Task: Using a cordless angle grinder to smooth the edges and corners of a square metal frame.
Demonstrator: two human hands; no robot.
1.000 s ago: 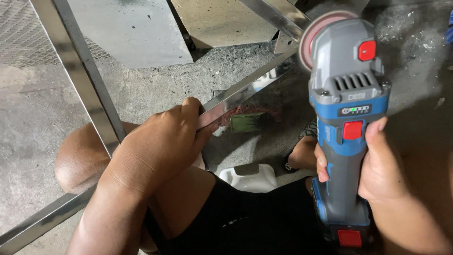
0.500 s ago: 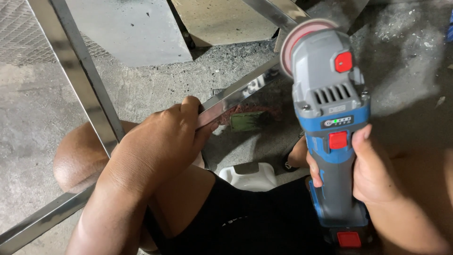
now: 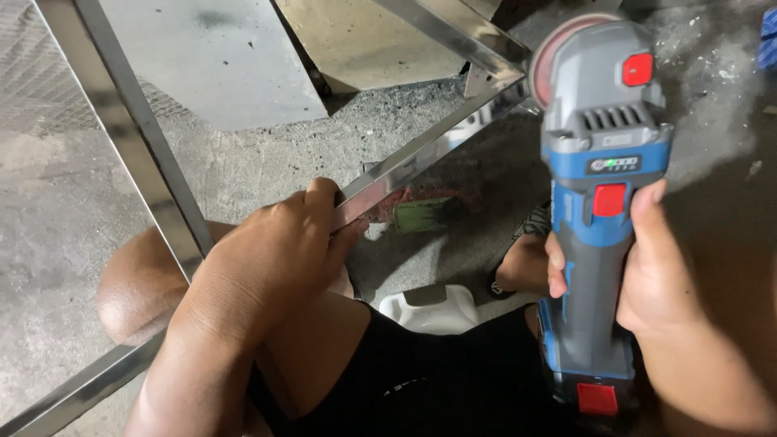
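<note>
Left hand (image 3: 267,259) clamped around shiny steel frame bar (image 3: 413,162) at centre. Right hand (image 3: 647,275) at 3 o'clock wrapped around blue-grey angle grinder (image 3: 603,202), disc (image 3: 546,57) beside frame corner at 1 o'clock.

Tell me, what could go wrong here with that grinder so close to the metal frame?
The left hand grips the shiny metal frame bare, on the bar the grinder's disc touches at the corner; a slip could bring the disc toward the fingers. The right hand alone holds the grinder, so a kick may twist it. Bare knees sit below, open to sparks.
</note>
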